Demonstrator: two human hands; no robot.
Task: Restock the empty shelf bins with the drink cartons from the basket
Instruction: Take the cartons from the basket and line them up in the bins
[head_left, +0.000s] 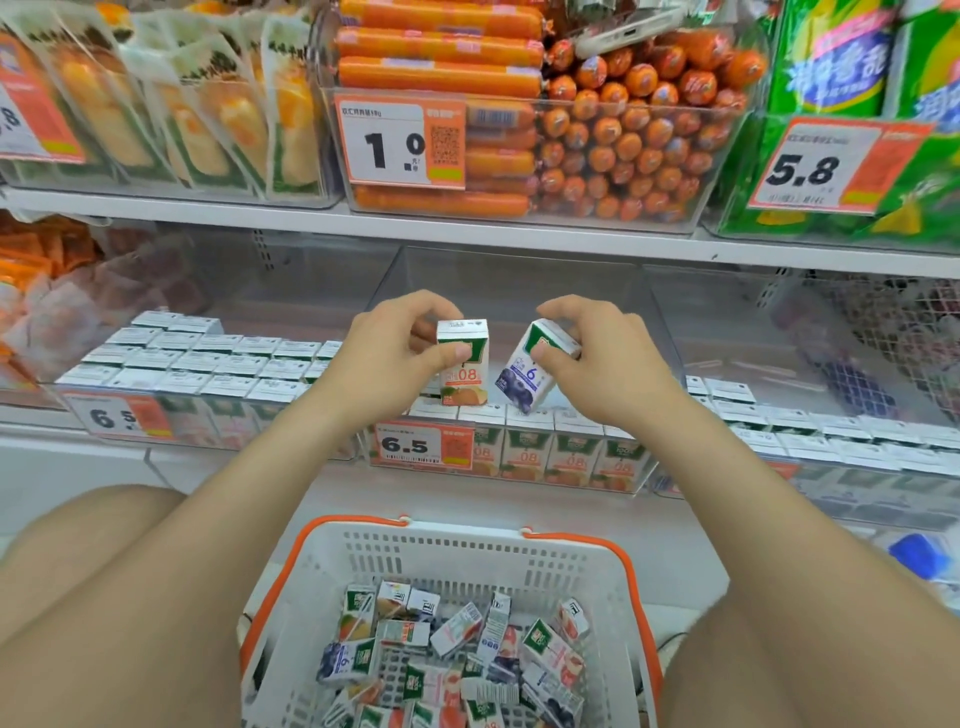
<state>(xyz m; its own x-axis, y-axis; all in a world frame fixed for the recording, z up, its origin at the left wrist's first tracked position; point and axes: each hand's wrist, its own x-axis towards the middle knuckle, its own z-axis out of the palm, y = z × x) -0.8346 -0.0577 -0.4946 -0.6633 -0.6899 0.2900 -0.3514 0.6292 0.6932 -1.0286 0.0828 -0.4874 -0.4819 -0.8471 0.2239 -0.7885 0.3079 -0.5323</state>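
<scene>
Fig.: person, head-cam view. L hand (387, 353) & R hand (602, 358), centre of frame: bare; fingers (415, 306) w/ short, plain nails, seen on both thumbs. L forearm (249, 493) & R forearm (727, 483): bare down to bottom frame edge. L leg (67, 525), lower left, & R leg (727, 686), lower right: bare skin, as far as visible.
</scene>
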